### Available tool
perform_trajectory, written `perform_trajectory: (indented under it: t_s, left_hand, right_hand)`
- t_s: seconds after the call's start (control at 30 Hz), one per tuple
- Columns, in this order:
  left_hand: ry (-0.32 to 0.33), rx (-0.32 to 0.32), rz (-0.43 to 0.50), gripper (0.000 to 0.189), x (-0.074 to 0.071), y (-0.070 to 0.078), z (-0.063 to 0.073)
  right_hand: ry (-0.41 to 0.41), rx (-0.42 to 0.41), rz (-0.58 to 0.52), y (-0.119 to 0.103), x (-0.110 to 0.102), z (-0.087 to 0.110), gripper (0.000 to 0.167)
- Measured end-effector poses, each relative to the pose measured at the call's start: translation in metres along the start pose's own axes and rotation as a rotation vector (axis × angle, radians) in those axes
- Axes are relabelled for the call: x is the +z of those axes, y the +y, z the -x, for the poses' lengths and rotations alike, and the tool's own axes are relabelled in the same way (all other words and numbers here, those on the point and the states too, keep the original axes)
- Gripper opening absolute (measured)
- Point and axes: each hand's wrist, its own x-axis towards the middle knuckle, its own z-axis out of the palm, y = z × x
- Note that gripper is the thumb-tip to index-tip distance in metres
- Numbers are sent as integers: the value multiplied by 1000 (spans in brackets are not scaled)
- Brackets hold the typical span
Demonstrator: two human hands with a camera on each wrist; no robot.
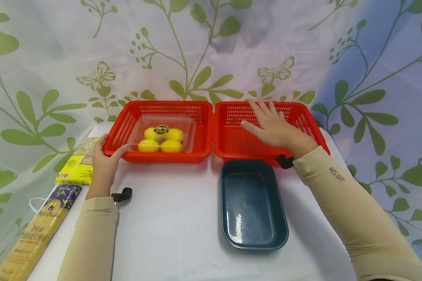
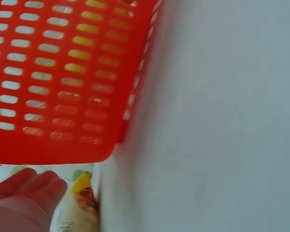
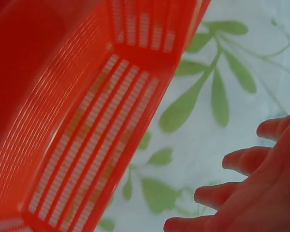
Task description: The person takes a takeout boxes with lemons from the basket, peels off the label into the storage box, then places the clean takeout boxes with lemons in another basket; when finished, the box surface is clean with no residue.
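Resting at the centre left of the frame, the left red basket (image 1: 167, 157) bears a clear box (image 1: 188, 134) of yellow fruits (image 1: 171, 146). The left hand (image 1: 105, 164) is at its near left corner, grip spread; firm contact I cannot tell. The right hand (image 1: 275, 130) appears over the right red basket (image 1: 232, 137), right of centre, its grip also spread. Both baskets look light, stiff, slightly slippery; the loaded one should be heavier, best held by opposite rims, level, because the box may slide.
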Motion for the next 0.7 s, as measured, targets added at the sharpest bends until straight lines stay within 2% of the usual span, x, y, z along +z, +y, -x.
perform_trajectory:
  t_s: [0.2, 0.3, 0.47, 0.7]
  left_hand:
    - [3, 43, 290, 89, 8, -9, -1]
    - [-3, 65, 390, 87, 12, -11, -2]
    - [-4, 86, 441, 87, 13, -14, -3]
    - [-10, 71, 466, 86, 12, -14, -2]
  right_hand:
    - [-19, -49, -13, -30, 22, -22, 99]
    - [-33, -72, -17, -46, 33, -31, 101]
    - [-62, -125, -44, -74, 51, -45, 101]
    - [-112, -181, -189, -110, 71, -58, 97]
